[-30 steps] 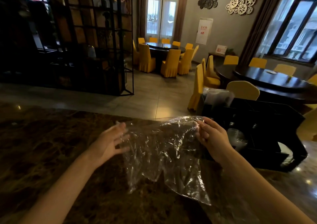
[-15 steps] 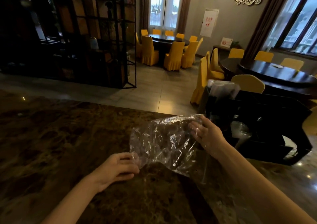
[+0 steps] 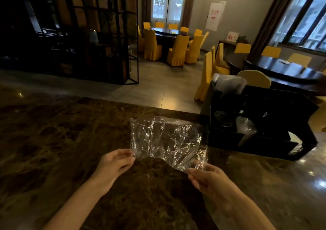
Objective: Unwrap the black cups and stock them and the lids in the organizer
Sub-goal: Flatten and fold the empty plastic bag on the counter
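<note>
Pinching the clear plastic wrap, you are gripping its near corners with your left hand and right hand beside the black organizer.

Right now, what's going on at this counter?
A person is holding an empty clear plastic wrapper spread out over the dark marble counter. The left hand pinches its near left corner and the right hand its near right corner. To the right stands the black organizer, with clear lids and a wrapped bundle showing in it. No black cups are plainly visible.
</note>
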A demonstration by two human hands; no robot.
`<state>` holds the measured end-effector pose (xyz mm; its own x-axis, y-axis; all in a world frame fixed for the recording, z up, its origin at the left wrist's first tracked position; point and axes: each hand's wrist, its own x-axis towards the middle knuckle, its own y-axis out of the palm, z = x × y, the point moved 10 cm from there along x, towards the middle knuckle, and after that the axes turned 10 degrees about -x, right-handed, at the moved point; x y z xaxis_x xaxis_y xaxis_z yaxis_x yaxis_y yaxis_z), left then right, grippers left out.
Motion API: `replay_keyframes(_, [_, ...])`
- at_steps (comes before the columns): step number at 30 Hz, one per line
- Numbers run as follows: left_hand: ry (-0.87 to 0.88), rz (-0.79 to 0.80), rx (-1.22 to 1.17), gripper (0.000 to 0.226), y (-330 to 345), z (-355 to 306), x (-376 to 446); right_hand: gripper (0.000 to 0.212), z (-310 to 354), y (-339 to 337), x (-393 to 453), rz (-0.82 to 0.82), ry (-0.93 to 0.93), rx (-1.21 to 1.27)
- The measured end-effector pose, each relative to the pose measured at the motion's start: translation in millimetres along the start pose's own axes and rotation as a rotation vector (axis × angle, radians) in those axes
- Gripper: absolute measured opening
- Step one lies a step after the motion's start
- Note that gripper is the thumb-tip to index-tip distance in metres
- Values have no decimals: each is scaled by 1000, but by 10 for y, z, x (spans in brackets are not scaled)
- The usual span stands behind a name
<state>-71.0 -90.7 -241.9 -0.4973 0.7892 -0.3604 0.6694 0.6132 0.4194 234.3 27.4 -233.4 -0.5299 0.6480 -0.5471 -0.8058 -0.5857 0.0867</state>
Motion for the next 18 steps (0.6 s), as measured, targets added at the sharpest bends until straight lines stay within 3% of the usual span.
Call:
replay_keyframes(4, [-90, -51, -221, 35, -117, 69, -17, 69, -79, -97, -28, -63, -56, 22])
replay_keyframes(10, [-113, -251, -473, 13, -660, 34, -88, 58, -275, -486, -76, -247, -85, 55])
replay_keyframes(14, [-135, -295, -475, 10, -856, 92, -238, 40, -375, -610, -51, -288, -56, 112])
replay_keyframes(18, [-168, -202, -389, 12, -779, 154, -375, 35, -424, -596, 139, -295, -24, 192])
